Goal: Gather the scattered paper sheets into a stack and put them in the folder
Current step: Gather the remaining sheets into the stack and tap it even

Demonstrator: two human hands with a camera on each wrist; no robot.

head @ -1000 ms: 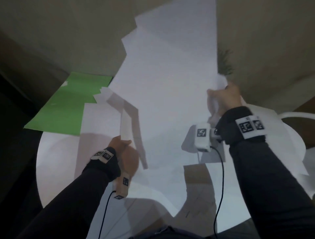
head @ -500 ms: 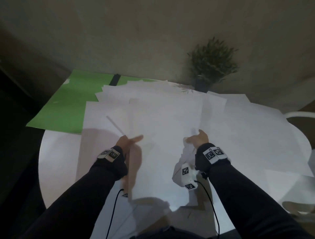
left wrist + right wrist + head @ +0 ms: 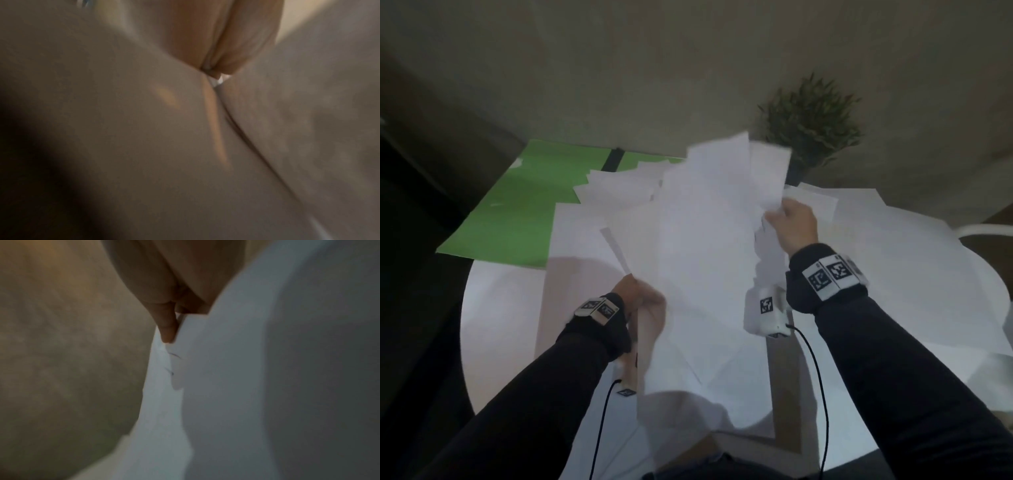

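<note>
One green folder, one potted plant, perhaps ten overlapping paper sheets.

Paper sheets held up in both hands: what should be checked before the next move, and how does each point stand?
1. Left hand grips the paper sheets: ok.
2. Right hand pinches their far edge: ok.
3. Edges squared into a stack: not ok, sheets fan out unevenly.
4. All sheets gathered: not ok, loose sheets lie on the table.
5. Green folder open and reachable: cannot tell, sheets overlap it.
</note>
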